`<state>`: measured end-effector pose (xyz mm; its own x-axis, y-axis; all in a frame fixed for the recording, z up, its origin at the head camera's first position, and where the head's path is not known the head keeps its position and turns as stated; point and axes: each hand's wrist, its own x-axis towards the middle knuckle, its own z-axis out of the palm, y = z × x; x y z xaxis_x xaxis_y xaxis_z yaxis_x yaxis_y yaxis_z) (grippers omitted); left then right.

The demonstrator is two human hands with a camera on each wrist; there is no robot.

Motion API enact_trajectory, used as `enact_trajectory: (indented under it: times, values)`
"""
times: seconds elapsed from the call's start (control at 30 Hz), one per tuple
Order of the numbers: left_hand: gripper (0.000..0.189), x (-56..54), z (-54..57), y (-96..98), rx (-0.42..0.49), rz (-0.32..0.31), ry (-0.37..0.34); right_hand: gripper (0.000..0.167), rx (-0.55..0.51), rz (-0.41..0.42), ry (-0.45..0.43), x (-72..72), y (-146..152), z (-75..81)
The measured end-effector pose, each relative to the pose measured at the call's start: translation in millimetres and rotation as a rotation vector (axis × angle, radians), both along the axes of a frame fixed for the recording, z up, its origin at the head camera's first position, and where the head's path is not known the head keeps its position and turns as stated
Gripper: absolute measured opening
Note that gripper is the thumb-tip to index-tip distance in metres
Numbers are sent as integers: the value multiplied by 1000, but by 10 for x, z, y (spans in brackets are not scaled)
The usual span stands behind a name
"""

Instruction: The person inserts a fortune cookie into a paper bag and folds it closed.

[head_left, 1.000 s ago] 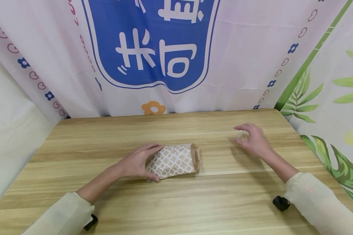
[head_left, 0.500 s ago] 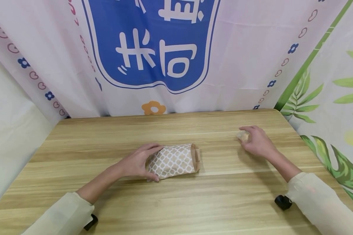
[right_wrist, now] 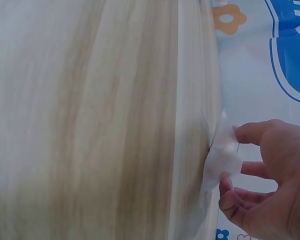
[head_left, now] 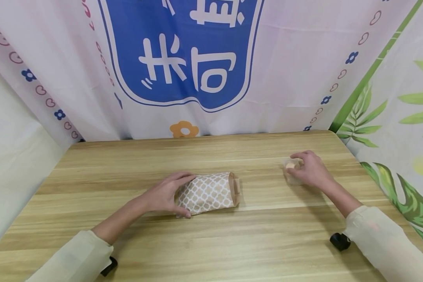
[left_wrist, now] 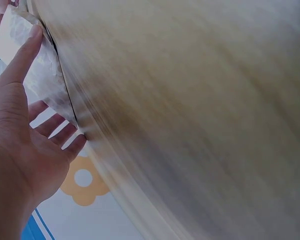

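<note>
A brown paper bag (head_left: 208,191) with a white lattice print lies flat on the table, its folded open mouth facing right. My left hand (head_left: 163,194) holds its left end, thumb at the near edge and fingers at the far edge. In the left wrist view the bag (left_wrist: 45,75) looks pale and shiny. Over to the right, my right hand (head_left: 311,170) pinches a small clear plastic packet (head_left: 289,166) with something round and beige inside. The right wrist view shows the packet (right_wrist: 222,157) between thumb and fingers, close to the tabletop; its contents are blurred.
The wood-grain table (head_left: 211,250) stretches beneath both hands. A printed curtain (head_left: 285,78) with a blue sign hangs along the table's far edge. Leaf-patterned fabric (head_left: 391,129) borders the right side.
My right hand has shifted slightly right and its fingers have closed on the clear packet, whose beige content now shows. My left hand and the bag have stayed put.
</note>
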<state>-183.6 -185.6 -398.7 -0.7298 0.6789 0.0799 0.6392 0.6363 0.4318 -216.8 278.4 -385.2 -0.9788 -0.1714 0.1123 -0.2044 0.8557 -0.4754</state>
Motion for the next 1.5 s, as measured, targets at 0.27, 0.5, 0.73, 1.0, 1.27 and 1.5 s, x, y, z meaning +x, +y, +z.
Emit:
enact_trajectory:
  times: [0.27,0.5,0.73,1.0,1.27,1.5]
  values:
    - [112,-1,-5,-4,-8,8,-6,56,-30,46,-4,3,14,5]
    - [113,-9,-15,-9,-7,9,-18,73,-59,108,-62,26,60,43]
    - [112,-10,-9,-6,-7,7,-10,98,-101,176,-122,34,142,12]
    - [112,-5,-5,-3,-15,9,-5,97,-82,219,-85,19,207,-47]
    - [113,6,-11,-12,-2,21,-8,94,-71,235,-61,-6,228,-81]
    - [116,6,-22,-23,-2,20,1,91,-51,242,-48,-18,224,-103]
